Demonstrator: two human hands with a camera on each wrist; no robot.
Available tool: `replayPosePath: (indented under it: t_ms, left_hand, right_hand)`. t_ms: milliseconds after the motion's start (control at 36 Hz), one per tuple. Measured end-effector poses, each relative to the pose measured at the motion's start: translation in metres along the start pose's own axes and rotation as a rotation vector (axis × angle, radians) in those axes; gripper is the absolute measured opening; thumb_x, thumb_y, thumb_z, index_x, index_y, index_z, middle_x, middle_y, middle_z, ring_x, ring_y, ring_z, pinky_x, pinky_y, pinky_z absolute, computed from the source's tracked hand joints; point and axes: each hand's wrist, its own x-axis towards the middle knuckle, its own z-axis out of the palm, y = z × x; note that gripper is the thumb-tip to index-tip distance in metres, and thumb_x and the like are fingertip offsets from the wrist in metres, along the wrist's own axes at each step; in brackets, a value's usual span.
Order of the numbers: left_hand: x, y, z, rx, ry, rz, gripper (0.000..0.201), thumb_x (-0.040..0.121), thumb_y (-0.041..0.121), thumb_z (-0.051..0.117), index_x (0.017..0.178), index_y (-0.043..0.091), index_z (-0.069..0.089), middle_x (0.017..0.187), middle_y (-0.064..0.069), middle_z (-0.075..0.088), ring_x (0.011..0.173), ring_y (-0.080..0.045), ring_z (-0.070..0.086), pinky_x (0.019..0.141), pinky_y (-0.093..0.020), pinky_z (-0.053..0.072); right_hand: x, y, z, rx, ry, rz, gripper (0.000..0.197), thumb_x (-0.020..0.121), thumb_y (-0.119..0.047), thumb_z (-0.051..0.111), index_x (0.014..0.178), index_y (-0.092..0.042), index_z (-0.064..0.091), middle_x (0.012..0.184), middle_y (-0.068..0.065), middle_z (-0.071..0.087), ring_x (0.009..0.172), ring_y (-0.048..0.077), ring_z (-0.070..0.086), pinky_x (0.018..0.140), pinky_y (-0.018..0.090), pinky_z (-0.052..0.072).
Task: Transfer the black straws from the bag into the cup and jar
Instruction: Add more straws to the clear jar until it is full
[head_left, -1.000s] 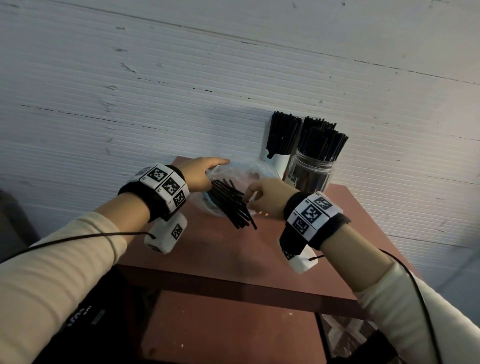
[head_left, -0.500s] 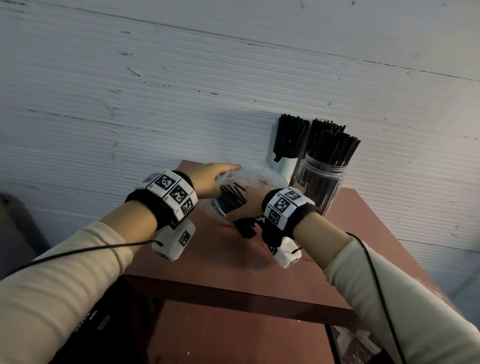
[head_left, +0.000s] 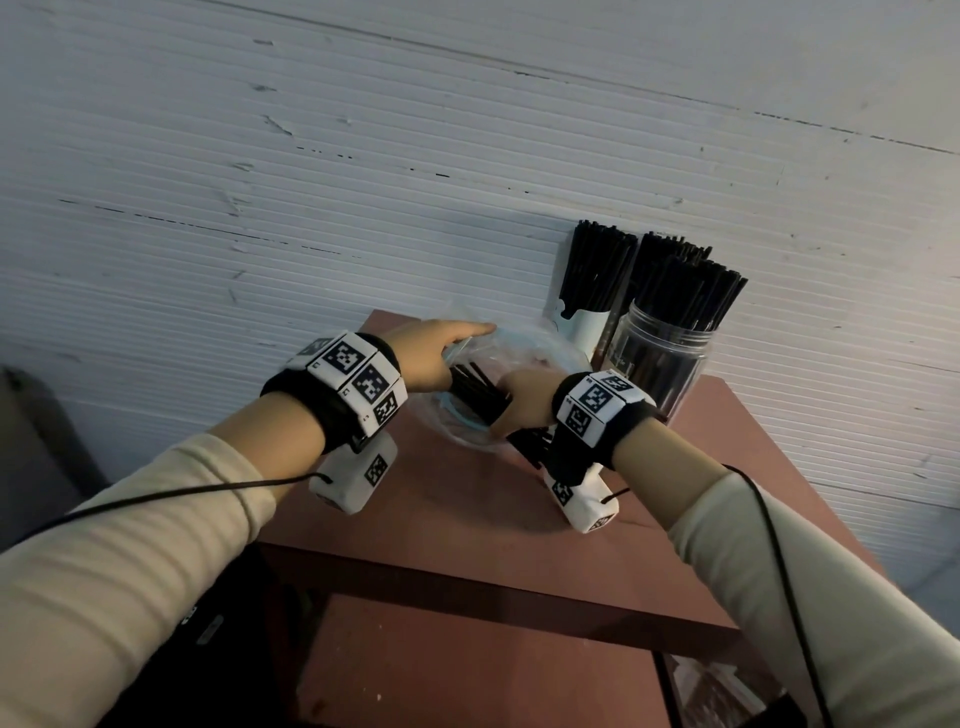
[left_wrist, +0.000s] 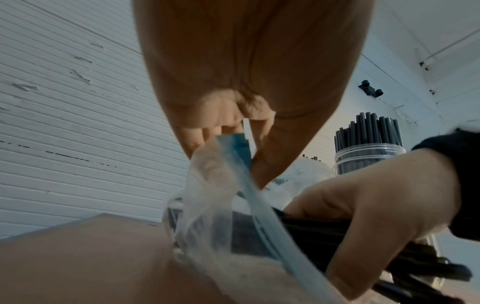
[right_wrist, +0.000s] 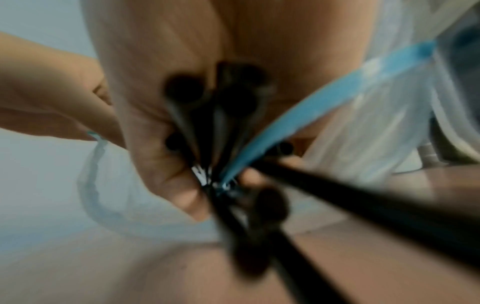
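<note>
1. While your left hand pinched the bag rim open, your right hand gripped a bundle of straws at its mouth.
2. The bag lay on the table, near the cup and jar.

No legible text appeared; my wristbands bore only black-and-white square marker patterns, not readable writing.

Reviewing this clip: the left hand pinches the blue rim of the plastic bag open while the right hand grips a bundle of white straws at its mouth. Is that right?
Not quite: the straws are black, not white, as the left wrist view shows. The rest stands: the left hand pinches the blue rim of the plastic bag, and the right hand grips the bundle at its mouth.
</note>
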Motion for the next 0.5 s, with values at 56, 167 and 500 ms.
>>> replayPosePath:
  t_ms: [56,167,500]
  left_hand:
    - [-0.001,0.002,-0.001,0.006,0.017,-0.01,0.083,0.084,-0.004,0.06,0.15,0.035,0.03,0.15,-0.005,0.044,0.109,-0.022,0.06,0.073,-0.022,0.045]
    - [-0.001,0.001,-0.005,-0.02,0.065,-0.025,0.085,0.084,-0.008,0.055,0.151,0.036,0.028,0.154,-0.005,0.037,0.072,-0.008,0.056,0.052,-0.014,0.039]
    - [0.006,-0.028,-0.018,-0.122,0.057,0.076,0.1,0.077,-0.01,0.049,0.109,0.083,0.031,0.154,0.001,0.038,0.094,-0.026,0.05,0.089,-0.048,0.047]
  right_hand:
    - [0.001,0.001,0.001,0.047,0.01,-0.011,0.032,0.077,-0.037,0.071,0.102,-0.017,0.066,0.095,0.003,0.069,0.09,0.021,0.063,0.087,0.035,0.051]
    - [0.002,0.002,0.001,0.108,0.004,-0.037,0.03,0.081,-0.031,0.068,0.104,-0.013,0.063,0.093,0.004,0.065,0.086,0.02,0.06,0.083,0.032,0.049]
    - [-0.011,0.009,-0.003,0.44,0.071,-0.22,0.029,0.087,-0.016,0.068,0.109,-0.005,0.055,0.091,0.004,0.054,0.084,0.019,0.054,0.078,0.033,0.048]
